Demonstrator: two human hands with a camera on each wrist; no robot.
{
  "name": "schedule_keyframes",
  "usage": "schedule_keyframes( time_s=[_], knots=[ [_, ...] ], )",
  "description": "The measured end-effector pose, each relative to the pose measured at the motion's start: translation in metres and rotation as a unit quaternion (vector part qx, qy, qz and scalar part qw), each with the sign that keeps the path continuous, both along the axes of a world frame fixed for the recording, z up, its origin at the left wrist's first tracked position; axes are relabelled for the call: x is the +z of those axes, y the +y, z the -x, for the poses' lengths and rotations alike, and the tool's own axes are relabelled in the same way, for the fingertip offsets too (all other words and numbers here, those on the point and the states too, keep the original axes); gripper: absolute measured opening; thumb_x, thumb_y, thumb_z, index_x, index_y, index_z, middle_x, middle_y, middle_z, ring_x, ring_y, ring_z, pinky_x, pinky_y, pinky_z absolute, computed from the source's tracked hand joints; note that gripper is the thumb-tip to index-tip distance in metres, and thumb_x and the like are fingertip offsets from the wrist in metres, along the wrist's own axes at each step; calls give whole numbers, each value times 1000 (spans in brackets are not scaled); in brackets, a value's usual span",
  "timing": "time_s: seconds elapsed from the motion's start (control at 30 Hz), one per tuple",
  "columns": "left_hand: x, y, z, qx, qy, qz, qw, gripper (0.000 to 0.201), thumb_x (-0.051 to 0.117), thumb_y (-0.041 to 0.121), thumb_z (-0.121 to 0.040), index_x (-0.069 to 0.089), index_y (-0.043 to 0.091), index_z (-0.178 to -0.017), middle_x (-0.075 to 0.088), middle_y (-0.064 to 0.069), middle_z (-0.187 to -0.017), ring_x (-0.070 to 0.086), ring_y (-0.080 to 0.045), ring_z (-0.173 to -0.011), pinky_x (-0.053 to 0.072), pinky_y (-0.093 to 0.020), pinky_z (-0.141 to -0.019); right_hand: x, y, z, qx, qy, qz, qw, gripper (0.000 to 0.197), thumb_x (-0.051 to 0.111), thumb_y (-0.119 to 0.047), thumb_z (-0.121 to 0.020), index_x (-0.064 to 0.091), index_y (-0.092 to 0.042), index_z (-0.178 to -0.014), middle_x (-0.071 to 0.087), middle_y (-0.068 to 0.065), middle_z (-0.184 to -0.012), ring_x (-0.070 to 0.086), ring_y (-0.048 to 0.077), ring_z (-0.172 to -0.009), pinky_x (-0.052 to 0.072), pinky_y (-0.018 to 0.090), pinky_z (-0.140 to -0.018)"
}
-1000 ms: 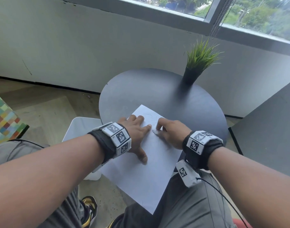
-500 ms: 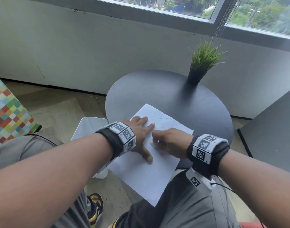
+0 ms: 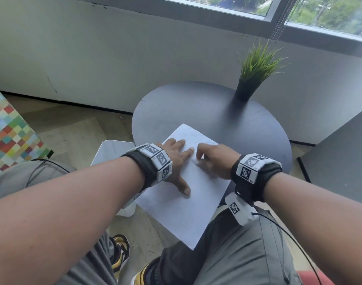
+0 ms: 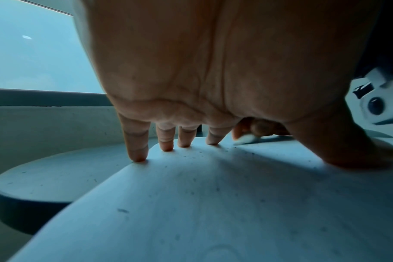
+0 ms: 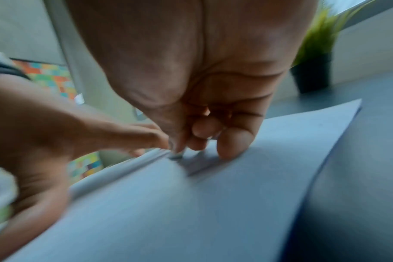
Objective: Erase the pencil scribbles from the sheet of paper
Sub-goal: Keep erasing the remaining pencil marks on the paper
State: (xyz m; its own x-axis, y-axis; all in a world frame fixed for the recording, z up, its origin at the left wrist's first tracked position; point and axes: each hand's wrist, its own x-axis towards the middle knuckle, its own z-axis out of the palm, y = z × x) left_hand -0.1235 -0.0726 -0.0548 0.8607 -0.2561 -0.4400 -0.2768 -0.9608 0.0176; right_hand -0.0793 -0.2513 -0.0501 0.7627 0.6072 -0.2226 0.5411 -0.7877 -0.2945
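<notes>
A white sheet of paper [image 3: 182,208] lies on the round dark table [image 3: 217,112] and overhangs its near edge. Faint pencil scribbles [image 3: 198,140] show near the sheet's far corner. My left hand [image 3: 176,161] lies flat on the sheet with its fingers [image 4: 166,140] spread and its thumb out. My right hand [image 3: 214,161] is curled just right of the left index finger. It pinches a small white eraser [image 4: 244,139] against the paper [image 5: 213,203]. In the right wrist view the eraser [image 5: 176,156] is blurred at the fingertips.
A potted grass plant [image 3: 256,73] stands at the table's far right edge. A white stool [image 3: 112,153] sits left of the table, and a colourful checked panel [image 3: 9,136] is further left. A grey panel [image 3: 340,153] rises at the right. My knees are under the sheet's overhang.
My right hand has rubbed the eraser to and fro over a small stretch beside my left index finger. My left hand stays pressed on the sheet. The head view has shifted slightly.
</notes>
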Motion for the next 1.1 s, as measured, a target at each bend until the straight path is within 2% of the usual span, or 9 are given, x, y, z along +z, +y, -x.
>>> schedule_keyframes(
  time_s=[0.1, 0.23, 0.4, 0.5, 0.6, 0.7, 0.8, 1.0, 1.1],
  knots=[
    [1, 0, 1, 4, 6, -1, 1000, 133, 69, 84, -58, 1, 30, -158, -4, -6, -166, 0, -29, -151, 24, -53, -118, -4, -1, 6, 26, -28, 2, 999, 15, 49, -34, -96, 53, -21, -103, 58, -3, -90, 55, 25, -84, 39, 30, -69],
    [-1, -1, 0, 9, 13, 3, 1000, 136, 70, 85, -55, -1, 30, -158, -5, -5, -166, -2, -28, -151, 23, -53, -118, 5, -1, 27, 148, 68, 66, 984, 15, 55, -31, -94, 59, -20, -105, 54, -8, -86, 50, 19, -81, 40, 30, -73],
    [1, -1, 1, 7, 10, 3, 1000, 133, 69, 84, -58, 1, 29, -157, -3, -5, -165, 0, -28, -150, 24, -54, -118, -2, 0, 11, -12, -15, 1, 1000, 22, 47, -46, -96, 49, -24, -97, 62, 1, -93, 57, 25, -85, 47, 33, -74],
    [-3, 0, 1, 9, 8, 6, 1000, 136, 67, 87, -55, -1, 29, -158, -4, -4, -166, -1, -28, -151, 23, -52, -119, -5, 5, 35, 26, -6, 39, 999, 18, 42, -39, -98, 41, -22, -92, 63, 8, -93, 50, 27, -80, 41, 34, -69],
    [-5, 0, 0, 8, 3, 7, 1000, 137, 67, 88, -54, -1, 30, -158, -4, -4, -166, -1, -28, -151, 23, -50, -119, -3, 12, 49, 17, -7, 45, 999, 18, 44, -35, -96, 48, -18, -95, 63, 9, -98, 52, 28, -85, 37, 33, -68],
    [-5, 0, 0, 5, 1, 8, 1000, 137, 68, 87, -55, 0, 27, -158, -3, -5, -166, 0, -29, -151, 23, -51, -119, -6, 17, 19, -77, -13, 33, 996, 21, 46, -34, -94, 51, -18, -105, 62, 8, -109, 57, 30, -100, 44, 34, -77],
    [-5, 1, 1, 9, -4, 8, 1000, 139, 68, 87, -54, 1, 23, -158, -1, -4, -166, 2, -28, -151, 24, -50, -119, -3, 19, -10, -152, -8, 31, 988, 20, 49, -34, -92, 51, -17, -101, 63, 10, -110, 58, 31, -98, 48, 35, -81],
    [-6, 0, -1, 11, -11, 19, 1000, 141, 70, 86, -53, 3, 19, -158, 1, -5, -166, 4, -29, -151, 24, -49, -119, -9, 20, 41, -45, 2, 23, 999, 11, 44, -31, -93, 46, -20, -91, 64, 6, -98, 56, 26, -86, 42, 34, -71],
    [-7, 1, -2, 4, -10, 19, 1000, 141, 68, 87, -53, 3, 18, -158, 1, -6, -166, 3, -30, -150, 23, -50, -119, -6, 26, 4, -98, -22, 40, 994, 15, 46, -32, -94, 49, -18, -98, 63, 7, -106, 57, 30, -96, 47, 36, -79]
  ],
)
